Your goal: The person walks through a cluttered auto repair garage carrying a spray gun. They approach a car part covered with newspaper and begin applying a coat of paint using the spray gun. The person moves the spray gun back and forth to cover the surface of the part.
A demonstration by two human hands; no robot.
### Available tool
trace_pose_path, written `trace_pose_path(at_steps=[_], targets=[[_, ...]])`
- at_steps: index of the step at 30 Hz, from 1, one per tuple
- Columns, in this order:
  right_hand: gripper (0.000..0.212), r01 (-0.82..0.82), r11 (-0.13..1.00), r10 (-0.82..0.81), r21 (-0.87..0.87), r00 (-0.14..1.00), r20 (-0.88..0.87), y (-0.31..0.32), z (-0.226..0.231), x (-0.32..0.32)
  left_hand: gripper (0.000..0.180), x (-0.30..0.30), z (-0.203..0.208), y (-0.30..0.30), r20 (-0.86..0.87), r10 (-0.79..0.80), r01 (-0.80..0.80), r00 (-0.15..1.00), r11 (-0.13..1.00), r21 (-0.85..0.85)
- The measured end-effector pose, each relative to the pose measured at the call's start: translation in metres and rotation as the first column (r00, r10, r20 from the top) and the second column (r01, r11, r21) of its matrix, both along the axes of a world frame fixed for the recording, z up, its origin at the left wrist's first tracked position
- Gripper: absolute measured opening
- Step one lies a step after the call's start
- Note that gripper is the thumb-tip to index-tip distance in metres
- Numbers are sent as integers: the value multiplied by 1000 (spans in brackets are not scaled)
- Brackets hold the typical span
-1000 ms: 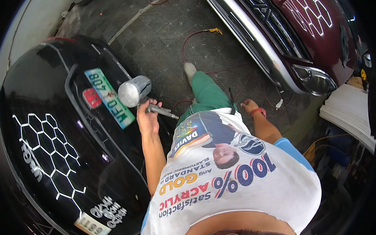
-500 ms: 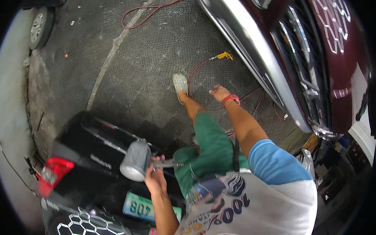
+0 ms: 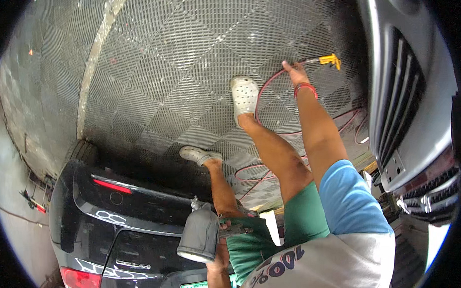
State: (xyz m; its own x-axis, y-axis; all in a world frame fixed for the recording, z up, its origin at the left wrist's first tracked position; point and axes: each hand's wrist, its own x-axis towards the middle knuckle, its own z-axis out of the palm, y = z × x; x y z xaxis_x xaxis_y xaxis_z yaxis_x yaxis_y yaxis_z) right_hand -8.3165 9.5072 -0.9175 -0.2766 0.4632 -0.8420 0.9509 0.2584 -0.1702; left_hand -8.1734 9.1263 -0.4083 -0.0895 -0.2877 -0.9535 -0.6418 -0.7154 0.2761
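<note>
My left hand (image 3: 220,257) is closed on a spray gun (image 3: 237,229) low in front of me, beside the black car's rear. The gun's grey cup (image 3: 200,231) hides some of the fingers. My right hand (image 3: 298,75), with a red band at the wrist, reaches down over a thin red air hose (image 3: 267,88). Its thumb stands apart from the other fingers, which are partly hidden. Just right of that hand, a yellow blow gun (image 3: 330,61) sits at the hose's end. Whether the fingers touch the hose is unclear.
A black car (image 3: 158,248) with a red tail light (image 3: 82,282) stands at the lower left. A vehicle's silver bumper (image 3: 384,113) rises at the right. More red hose (image 3: 251,167) loops behind my legs on the patterned floor (image 3: 177,69). A wall (image 3: 23,242) borders the left.
I have bent lower, and the floor looks nearer. My right hand has moved forward to the red hose beside the yellow blow gun. The spray gun remains in my left hand.
</note>
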Motion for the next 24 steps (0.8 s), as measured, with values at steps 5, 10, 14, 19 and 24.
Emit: trace_pose_path(at_steps=[5, 10, 14, 19, 24], targets=[[98, 496, 868, -491, -26, 849, -197, -21, -31, -13, 37, -4, -19, -10, 4, 0, 0, 1000, 999, 40], [64, 397, 908, -331, 130, 873, -359, -45, 69, -15, 33, -24, 31, -16, -48, -41, 40, 998, 999, -33], [60, 76, 963, -15, 258, 973, -232, -42, 197, -27, 36, -85, 100, -14, -170, -73, 68, 983, 997, -33], [32, -262, 947, 180, -186, 912, -369, -49, 358, -91, 32, -171, 198, -26, -356, 25, -37, 934, 999, -29], [23, -354, 878, 110, -321, 803, -585, -106, 558, -157, 23, -237, 251, -77, -516, 152, -108, 843, 988, 114]])
